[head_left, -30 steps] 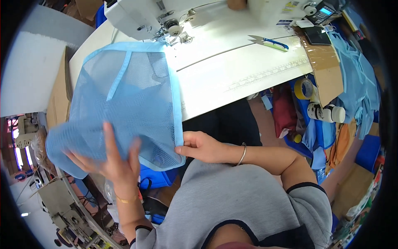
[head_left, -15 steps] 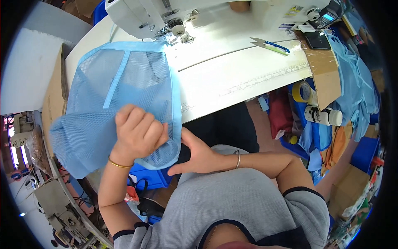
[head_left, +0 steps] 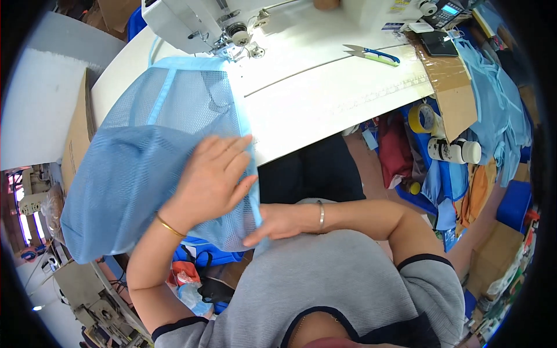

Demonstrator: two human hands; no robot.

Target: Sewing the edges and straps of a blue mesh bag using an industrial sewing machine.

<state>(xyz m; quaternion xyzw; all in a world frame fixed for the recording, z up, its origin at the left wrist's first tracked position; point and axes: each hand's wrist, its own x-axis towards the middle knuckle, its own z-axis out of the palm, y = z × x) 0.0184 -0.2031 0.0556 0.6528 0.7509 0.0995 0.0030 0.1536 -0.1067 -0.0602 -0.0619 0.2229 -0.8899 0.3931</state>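
A light-blue mesh piece (head_left: 133,180), bag-like and edged with smooth blue binding, spreads over the left of the table and hangs past its front edge. Its top band lies by the needle area of a white sewing machine (head_left: 185,29). My left hand (head_left: 217,174) rests flat on the mesh near the bound right edge, fingers stretched out. Lower on that same edge, my right hand (head_left: 281,221) pinches the binding, thumb in front; its other fingers are partly hidden behind the cloth.
Blue-and-green thread snips (head_left: 374,55) lie on the white table (head_left: 313,110) to the right. Beyond are a cardboard flap (head_left: 449,98), a yellow tape roll (head_left: 420,119), a white bottle (head_left: 455,151) and hanging blue cloth (head_left: 493,98). Blue bins stand below.
My left hand has gone from a fist to spread fingers and moved right toward the bound edge. My right hand has closed from an open spread onto the binding. The mesh's lower part has shifted.
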